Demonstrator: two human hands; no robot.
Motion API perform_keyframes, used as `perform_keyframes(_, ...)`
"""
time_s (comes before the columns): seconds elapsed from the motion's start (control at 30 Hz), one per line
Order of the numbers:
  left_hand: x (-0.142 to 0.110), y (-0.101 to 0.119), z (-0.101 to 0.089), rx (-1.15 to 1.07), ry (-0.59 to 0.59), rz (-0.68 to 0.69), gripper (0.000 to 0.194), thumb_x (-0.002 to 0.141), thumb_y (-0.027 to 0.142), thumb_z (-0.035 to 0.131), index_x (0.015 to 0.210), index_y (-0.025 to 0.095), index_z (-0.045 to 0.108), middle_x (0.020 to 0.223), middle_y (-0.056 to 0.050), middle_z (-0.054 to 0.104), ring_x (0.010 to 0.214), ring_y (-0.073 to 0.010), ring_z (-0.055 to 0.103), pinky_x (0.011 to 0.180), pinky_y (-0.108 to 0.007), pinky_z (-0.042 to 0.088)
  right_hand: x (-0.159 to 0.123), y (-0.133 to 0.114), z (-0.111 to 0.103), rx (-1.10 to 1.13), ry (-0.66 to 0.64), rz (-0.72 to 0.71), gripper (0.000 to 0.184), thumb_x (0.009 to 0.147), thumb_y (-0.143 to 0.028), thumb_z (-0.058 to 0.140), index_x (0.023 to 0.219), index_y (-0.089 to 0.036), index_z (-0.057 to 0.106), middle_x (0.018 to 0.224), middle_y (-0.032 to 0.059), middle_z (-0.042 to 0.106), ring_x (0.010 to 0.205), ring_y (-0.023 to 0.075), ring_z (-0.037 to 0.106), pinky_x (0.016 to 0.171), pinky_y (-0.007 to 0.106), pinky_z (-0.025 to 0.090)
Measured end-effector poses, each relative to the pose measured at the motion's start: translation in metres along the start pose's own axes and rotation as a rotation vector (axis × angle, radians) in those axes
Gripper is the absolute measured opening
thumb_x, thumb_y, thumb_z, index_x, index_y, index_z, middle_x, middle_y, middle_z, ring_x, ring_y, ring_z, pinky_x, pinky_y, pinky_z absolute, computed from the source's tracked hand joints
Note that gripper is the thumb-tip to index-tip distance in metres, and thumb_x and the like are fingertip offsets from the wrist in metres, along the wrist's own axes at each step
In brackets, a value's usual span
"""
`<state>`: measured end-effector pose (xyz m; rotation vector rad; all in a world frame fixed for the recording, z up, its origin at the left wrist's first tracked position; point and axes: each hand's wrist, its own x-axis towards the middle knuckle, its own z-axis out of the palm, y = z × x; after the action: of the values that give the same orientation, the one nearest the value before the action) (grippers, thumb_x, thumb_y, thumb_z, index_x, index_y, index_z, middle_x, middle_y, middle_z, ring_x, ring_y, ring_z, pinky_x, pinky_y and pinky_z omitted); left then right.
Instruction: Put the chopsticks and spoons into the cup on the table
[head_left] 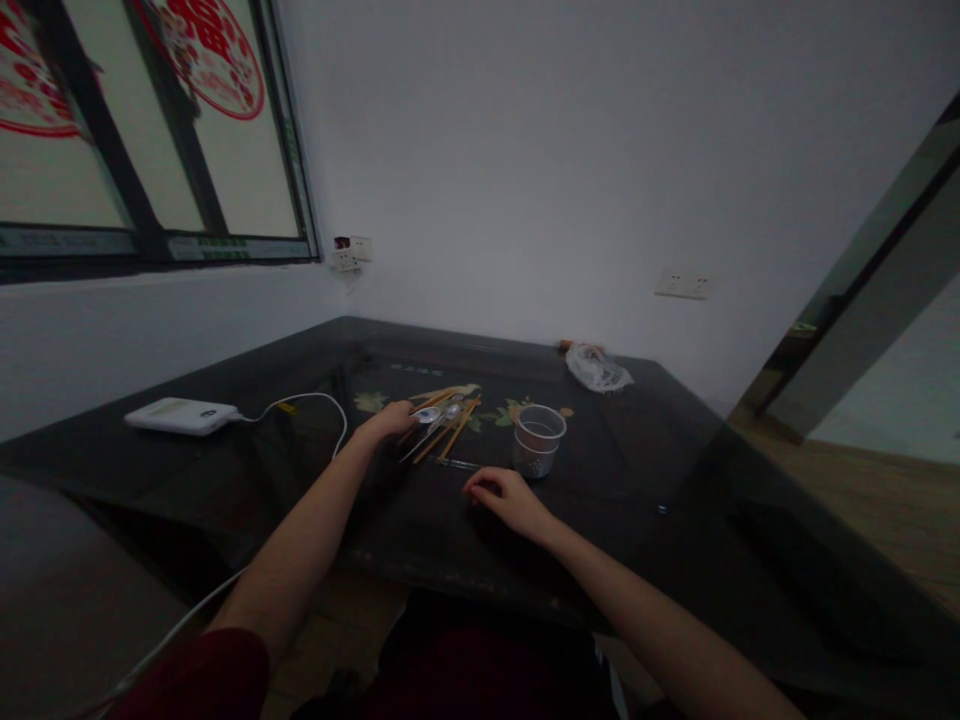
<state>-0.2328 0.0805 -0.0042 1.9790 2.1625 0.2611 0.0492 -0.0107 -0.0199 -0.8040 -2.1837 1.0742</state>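
On the dark table lies a loose pile of wooden chopsticks (459, 432) and metal spoons (427, 414), with a few thin handles pointing toward me. My left hand (390, 420) is at the pile's left side, its fingers closed on chopsticks there; the fingertips are partly hidden. To the right stands a grey perforated utensil cup (538, 440), upright, with nothing showing above its rim. My right hand (510, 497) rests on the table in front of the cup, fingers loosely curled, a gap between thumb and fingers, and nothing visible in it.
A white device (182, 416) with a white cable lies at the left, the cable curving toward the pile. A crumpled clear plastic bag (596, 368) sits near the back edge. The table (637, 450) meets walls behind and at left. A small shiny object (661, 510) lies at right.
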Motion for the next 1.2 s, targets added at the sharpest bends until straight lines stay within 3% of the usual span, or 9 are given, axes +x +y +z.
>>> perform_keyframes(0.3,0.002,0.005,0.005,0.002,0.036,-0.005,0.026,0.081,0.03,0.049,0.088,0.015,0.07,0.093,-0.014,0.071,0.087,-0.023,0.065,0.071,-0.023,0.045,0.001,0.003,0.0,-0.076,-0.008,-0.063,0.016,0.083,-0.016,0.053,0.085,-0.018,0.069,0.084,0.0032,0.069,0.078,0.0157,0.062,0.072,0.026,0.046)
perform_keyframes(0.6,0.005,-0.001,0.014,0.002,0.11,-0.004,0.034,0.082,0.037,0.049,0.103,0.015,0.062,0.105,-0.015,0.067,0.094,-0.0256,0.063,0.073,-0.026,0.045,0.0,-0.001,0.0,-0.105,-0.014,-0.069,0.016,0.083,-0.014,0.053,0.086,-0.017,0.068,0.087,0.0042,0.069,0.082,0.0161,0.061,0.076,0.027,0.046)
perform_keyframes(0.93,0.002,0.003,0.015,0.034,0.142,0.015,0.04,0.081,0.035,0.052,0.116,0.015,0.056,0.112,-0.016,0.062,0.103,-0.0248,0.059,0.084,-0.028,0.043,0.0,0.002,0.001,-0.15,-0.013,-0.107,0.016,0.083,-0.014,0.053,0.086,-0.018,0.068,0.086,0.0038,0.068,0.08,0.0156,0.06,0.074,0.026,0.045)
perform_keyframes(1.2,-0.002,0.006,0.011,0.062,0.213,0.014,0.034,0.084,0.035,0.049,0.108,0.015,0.059,0.112,-0.015,0.059,0.105,-0.0242,0.057,0.089,-0.028,0.041,-0.002,-0.005,0.0,-0.178,-0.017,-0.111,0.016,0.082,-0.012,0.054,0.086,-0.017,0.068,0.085,0.0038,0.067,0.079,0.0151,0.059,0.071,0.025,0.044)
